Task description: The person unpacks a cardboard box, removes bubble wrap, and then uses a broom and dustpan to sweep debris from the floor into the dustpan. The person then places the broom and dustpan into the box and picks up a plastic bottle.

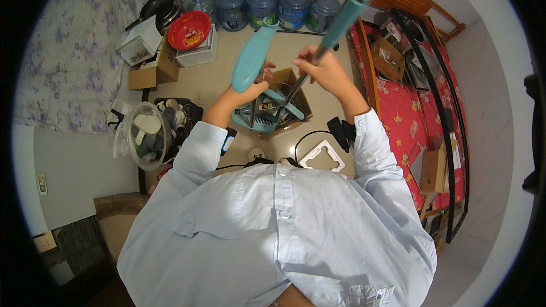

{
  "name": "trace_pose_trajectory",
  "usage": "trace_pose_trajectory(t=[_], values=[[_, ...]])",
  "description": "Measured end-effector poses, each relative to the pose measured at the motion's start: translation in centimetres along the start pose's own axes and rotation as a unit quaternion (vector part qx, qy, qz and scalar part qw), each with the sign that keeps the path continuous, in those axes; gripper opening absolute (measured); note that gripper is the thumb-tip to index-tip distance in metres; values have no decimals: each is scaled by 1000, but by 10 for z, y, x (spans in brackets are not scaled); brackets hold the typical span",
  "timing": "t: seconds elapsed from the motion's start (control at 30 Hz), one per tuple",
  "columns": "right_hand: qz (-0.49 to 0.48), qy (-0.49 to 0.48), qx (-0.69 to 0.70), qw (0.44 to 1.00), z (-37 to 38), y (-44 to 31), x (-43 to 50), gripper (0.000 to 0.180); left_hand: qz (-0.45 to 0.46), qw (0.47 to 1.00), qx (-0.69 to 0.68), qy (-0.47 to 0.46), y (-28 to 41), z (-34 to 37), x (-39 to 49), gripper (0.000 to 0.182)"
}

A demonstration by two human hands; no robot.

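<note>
My left hand point(245, 91) is closed around the metal pole of a long-handled dustpan, just below its wide teal grip point(252, 60). The teal dustpan pan point(261, 124), with comb teeth along one side, hangs low in front of me. In my right hand point(326, 71) is the grey pole of a broom, whose teal upper grip point(346, 19) tilts away to the upper right. The broom's teal head point(294, 111) crosses above the dustpan. Both heads overlap an open cardboard box point(303, 94) with mixed items inside, partly hidden by them.
Several large water bottles point(261, 8) line the far wall. A red basin point(190, 30) tops a white box at left. Nearer stands a clear tub point(147, 136) of shoes or slippers. A bed with red bedding point(396, 123) flanks my right. A white foam frame point(323, 155) lies by my feet.
</note>
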State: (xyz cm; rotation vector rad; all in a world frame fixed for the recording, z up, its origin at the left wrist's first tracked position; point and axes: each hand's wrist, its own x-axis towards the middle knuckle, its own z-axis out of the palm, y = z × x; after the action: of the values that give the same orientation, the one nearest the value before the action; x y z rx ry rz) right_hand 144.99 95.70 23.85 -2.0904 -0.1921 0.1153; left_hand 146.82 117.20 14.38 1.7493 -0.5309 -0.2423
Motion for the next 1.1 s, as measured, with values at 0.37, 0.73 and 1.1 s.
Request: trace_pose_trajectory(t=[0.37,0.73,1.1], values=[[-110,-116,100,982,53,-17,24,18,-136,957,-246,-78,-10,-18,-14,50],[-230,-121,133,957,78,32,1,19,-96,983,-144,-63,-17,-10,-34,25],[32,-359,-147,921,162,251,0,31,-113,971,-210,-10,-9,5,-48,25]])
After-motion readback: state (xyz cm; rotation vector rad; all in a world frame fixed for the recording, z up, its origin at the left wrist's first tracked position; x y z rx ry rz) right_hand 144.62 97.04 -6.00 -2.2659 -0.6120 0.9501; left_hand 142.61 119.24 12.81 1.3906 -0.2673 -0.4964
